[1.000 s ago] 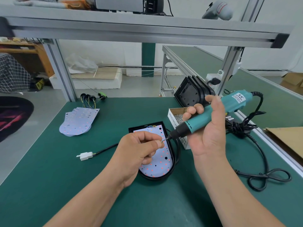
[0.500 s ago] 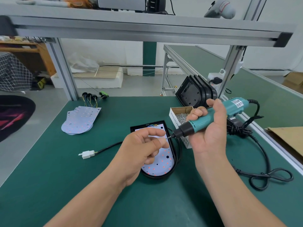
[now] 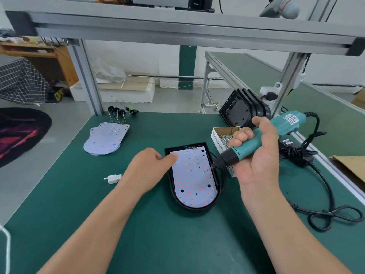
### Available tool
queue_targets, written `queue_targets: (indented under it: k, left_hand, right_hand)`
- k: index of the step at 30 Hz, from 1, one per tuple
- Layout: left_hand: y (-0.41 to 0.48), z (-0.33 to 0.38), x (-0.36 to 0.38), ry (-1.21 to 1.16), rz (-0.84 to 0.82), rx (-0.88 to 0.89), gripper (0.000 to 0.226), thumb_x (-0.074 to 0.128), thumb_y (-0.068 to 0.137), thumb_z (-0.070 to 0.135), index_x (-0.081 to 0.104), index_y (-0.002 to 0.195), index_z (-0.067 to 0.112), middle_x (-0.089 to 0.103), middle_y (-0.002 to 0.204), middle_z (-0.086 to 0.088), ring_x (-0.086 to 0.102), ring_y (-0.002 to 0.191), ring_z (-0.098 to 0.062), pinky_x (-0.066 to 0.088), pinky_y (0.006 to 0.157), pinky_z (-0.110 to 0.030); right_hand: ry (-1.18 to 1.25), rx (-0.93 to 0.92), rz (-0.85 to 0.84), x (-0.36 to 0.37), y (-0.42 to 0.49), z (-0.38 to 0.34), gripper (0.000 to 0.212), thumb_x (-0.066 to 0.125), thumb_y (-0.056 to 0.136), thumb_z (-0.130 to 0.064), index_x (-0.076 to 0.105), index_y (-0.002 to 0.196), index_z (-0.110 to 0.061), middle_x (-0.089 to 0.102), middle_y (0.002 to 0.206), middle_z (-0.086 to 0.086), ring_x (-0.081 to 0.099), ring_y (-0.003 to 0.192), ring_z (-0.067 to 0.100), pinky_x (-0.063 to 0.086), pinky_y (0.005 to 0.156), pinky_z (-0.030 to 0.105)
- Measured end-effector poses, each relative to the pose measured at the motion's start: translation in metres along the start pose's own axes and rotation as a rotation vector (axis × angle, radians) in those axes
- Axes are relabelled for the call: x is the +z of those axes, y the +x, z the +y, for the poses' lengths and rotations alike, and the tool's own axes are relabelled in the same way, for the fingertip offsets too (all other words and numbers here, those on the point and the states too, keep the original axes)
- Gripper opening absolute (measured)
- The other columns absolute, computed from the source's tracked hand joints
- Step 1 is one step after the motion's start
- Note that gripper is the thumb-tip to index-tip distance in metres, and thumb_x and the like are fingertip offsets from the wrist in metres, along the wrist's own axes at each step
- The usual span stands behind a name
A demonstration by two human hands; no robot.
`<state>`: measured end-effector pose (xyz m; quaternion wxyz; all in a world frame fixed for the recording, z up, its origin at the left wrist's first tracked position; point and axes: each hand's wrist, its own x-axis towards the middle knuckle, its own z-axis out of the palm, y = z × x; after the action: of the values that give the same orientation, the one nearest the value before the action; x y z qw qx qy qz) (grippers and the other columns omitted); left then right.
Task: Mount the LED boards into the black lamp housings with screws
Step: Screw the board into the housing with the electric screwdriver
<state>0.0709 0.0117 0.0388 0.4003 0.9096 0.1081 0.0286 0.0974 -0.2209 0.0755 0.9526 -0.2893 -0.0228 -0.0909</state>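
A black lamp housing [image 3: 197,208] lies flat on the green table with a pale LED board [image 3: 192,181] seated inside it. My left hand [image 3: 147,170] rests at the housing's upper left corner, its fingertips touching the board's edge. My right hand [image 3: 256,155] grips a teal electric screwdriver [image 3: 262,138], tilted down to the left. A screw sits on its bit tip, just above the board's right side. A white box of screws [image 3: 222,138] stands right behind the housing.
A stack of spare LED boards [image 3: 105,140] with wires lies at the back left. Empty black housings [image 3: 244,108] lean at the back right. A white connector [image 3: 113,178] lies left of my left hand. The screwdriver's black cable [image 3: 324,196] loops along the right side.
My left hand let go of the screw at the bit tip and moved left onto the housing's corner. The screwdriver tip dropped toward the board, carrying the screw.
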Motion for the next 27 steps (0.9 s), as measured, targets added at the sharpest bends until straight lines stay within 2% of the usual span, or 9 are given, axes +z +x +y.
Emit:
queue_targets:
  k: [2,5,8,13,21,27]
  left_hand:
    - [0.000,-0.001,0.005,0.062,-0.053,0.011,0.066,0.066,0.085,0.068,0.023,0.066,0.022,0.023,0.059,0.004,0.021,0.053,-0.019,0.018,0.056,-0.034]
    - [0.000,-0.003,0.011,0.098,-0.101,0.011,0.065,0.065,0.076,0.071,0.029,0.061,0.019,0.029,0.052,0.009,0.028,0.048,-0.017,0.024,0.055,-0.032]
    - [-0.001,-0.002,0.013,0.039,-0.155,0.013,0.058,0.063,0.070,0.068,0.046,0.065,0.013,0.044,0.061,0.005,0.041,0.057,-0.019,0.032,0.060,-0.033]
    - [0.000,0.001,0.014,-0.050,-0.165,0.003,0.046,0.065,0.066,0.061,0.049,0.069,0.018,0.048,0.067,0.000,0.042,0.062,-0.021,0.033,0.062,-0.033]
    - [0.005,-0.002,0.019,-0.054,-0.160,-0.010,0.043,0.066,0.065,0.059,0.050,0.069,0.019,0.046,0.064,0.002,0.040,0.059,-0.021,0.032,0.060,-0.033]
    - [0.008,-0.006,0.021,-0.059,-0.148,-0.003,0.045,0.068,0.066,0.057,0.044,0.066,0.020,0.040,0.059,0.005,0.035,0.056,-0.020,0.029,0.057,-0.032]
  right_hand:
    - [-0.039,0.022,-0.020,0.000,0.000,0.002,0.012,0.070,0.097,-0.025,0.060,0.100,-0.018,0.045,0.071,-0.002,0.048,0.059,0.013,0.046,0.054,0.025]
    - [-0.115,0.059,-0.067,-0.002,-0.002,0.008,0.013,0.065,0.100,-0.026,0.057,0.105,-0.017,0.044,0.070,-0.002,0.047,0.057,0.013,0.044,0.053,0.025]
    - [-0.207,0.062,-0.134,-0.003,-0.003,0.012,0.012,0.061,0.100,-0.026,0.054,0.105,-0.018,0.044,0.068,-0.002,0.047,0.056,0.014,0.043,0.051,0.025]
    - [-0.294,0.081,-0.235,-0.003,-0.006,0.015,0.003,0.061,0.098,-0.025,0.060,0.098,-0.022,0.044,0.068,0.000,0.048,0.054,0.015,0.043,0.051,0.027]
    - [-0.377,0.070,-0.292,0.002,-0.013,0.020,0.012,0.070,0.089,-0.029,0.062,0.095,-0.023,0.044,0.066,0.001,0.048,0.053,0.020,0.042,0.052,0.028]
    - [-0.386,0.051,-0.321,0.004,-0.015,0.020,0.014,0.070,0.088,-0.028,0.061,0.097,-0.022,0.044,0.066,0.002,0.047,0.053,0.021,0.043,0.053,0.028]
